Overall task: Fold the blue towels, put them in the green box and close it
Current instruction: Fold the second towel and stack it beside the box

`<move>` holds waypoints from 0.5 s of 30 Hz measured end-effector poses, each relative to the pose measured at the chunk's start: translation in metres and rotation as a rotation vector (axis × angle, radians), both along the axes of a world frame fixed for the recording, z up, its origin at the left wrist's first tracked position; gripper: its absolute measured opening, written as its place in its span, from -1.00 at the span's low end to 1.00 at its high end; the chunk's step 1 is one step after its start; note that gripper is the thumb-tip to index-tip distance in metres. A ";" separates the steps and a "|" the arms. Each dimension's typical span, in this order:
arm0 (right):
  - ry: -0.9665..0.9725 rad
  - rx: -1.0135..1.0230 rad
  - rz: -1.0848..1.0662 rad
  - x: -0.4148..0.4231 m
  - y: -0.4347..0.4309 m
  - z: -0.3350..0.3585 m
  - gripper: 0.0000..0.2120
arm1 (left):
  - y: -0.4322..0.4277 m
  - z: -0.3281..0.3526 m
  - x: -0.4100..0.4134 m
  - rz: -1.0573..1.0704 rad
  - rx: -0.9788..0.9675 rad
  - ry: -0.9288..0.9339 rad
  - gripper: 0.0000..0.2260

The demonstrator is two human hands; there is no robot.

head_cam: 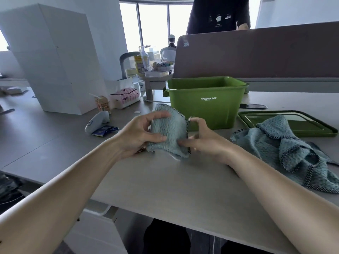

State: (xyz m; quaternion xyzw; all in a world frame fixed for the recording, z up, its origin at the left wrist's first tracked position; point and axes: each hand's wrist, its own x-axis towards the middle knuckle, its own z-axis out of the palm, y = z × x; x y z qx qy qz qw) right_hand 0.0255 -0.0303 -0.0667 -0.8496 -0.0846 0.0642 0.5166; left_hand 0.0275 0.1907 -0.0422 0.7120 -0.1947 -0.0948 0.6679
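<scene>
Head view, step in hand: it seems to be the last fold of one blue towel (169, 131), before it goes into the green box (205, 101).
How to do it well: I think the edges should be brought together evenly and the bundle kept pressed flat, so it does not spring open when it is lifted to the box.
Left hand (139, 133): fingers and thumb are curled round the left side of the towel and grip it.
Right hand (203, 138): it pinches the right edge, near the checked trim.
Towel look: thick, bumpy weave, light blue, already a small compact bundle, held just above the table (174, 180), near the box front.
Second towel (286, 149): lies crumpled at the right, not folded, partly on the lid (311, 123).
Green box: open, on the far side of the hands; its inside is not visible.
</scene>
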 end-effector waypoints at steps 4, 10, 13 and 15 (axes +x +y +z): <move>0.228 0.547 0.032 0.012 0.035 0.007 -0.22 | 0.032 0.013 0.012 -0.045 -0.092 -0.013 -0.38; 0.326 0.640 0.039 0.036 0.076 0.012 -0.23 | 0.078 0.018 0.026 -0.089 -0.165 0.021 -0.32; 0.481 0.764 0.061 0.045 0.090 0.013 -0.24 | 0.087 0.015 0.032 -0.118 -0.281 0.044 -0.38; 0.558 0.816 0.099 0.048 0.097 0.015 -0.53 | 0.090 0.013 0.037 -0.133 -0.324 0.062 -0.40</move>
